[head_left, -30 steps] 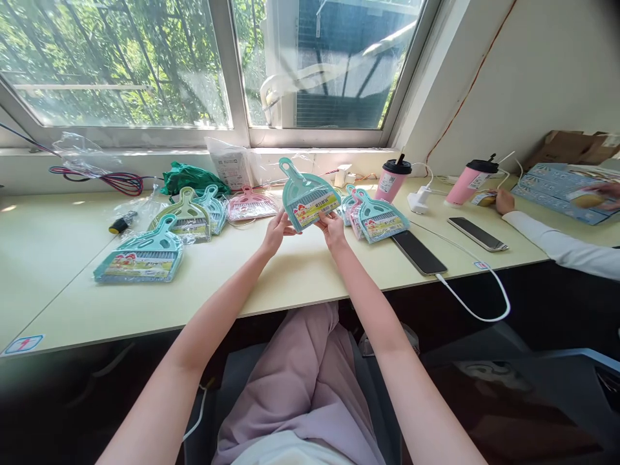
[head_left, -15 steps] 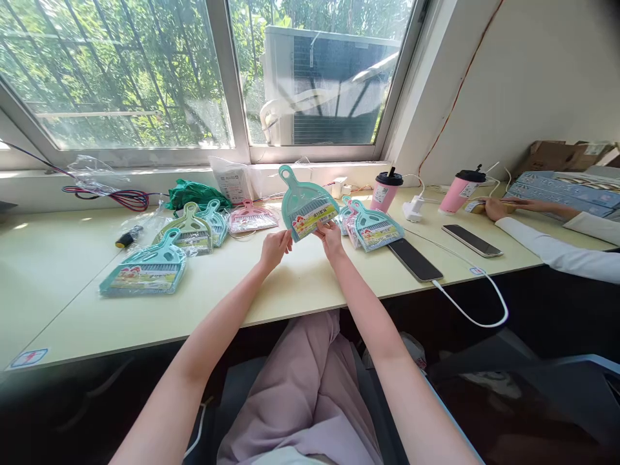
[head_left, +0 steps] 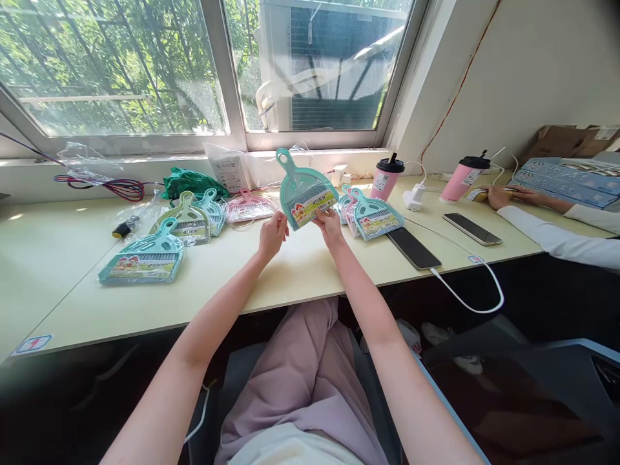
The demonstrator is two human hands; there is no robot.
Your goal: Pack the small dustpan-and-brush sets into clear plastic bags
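In front of me a teal dustpan (head_left: 296,187) with a small brush and a colourful label is held up over the table, its ring handle pointing up and tilted left. My right hand (head_left: 328,226) grips its lower right edge, thumb over the label. Beside its lower left corner is my left hand (head_left: 272,234), fingers pinched together; whether they hold a bit of clear wrapper cannot be seen. More wrapped dustpan sets lie around: a teal set (head_left: 145,258), an olive set (head_left: 186,219) and a pink set (head_left: 249,206) to the left, another teal set (head_left: 375,216) to the right.
A black phone (head_left: 414,248) with a white cable lies at right, another phone (head_left: 472,229) beyond it. Pink cups (head_left: 385,181) stand behind. A co-worker's hands (head_left: 498,196) are at far right. A black-and-yellow tool (head_left: 124,227) and green plastic bag (head_left: 191,184) lie left.
My left hand has shifted slightly left, away from the dustpan's corner. The right hand keeps its grip. The view has tipped down a little.
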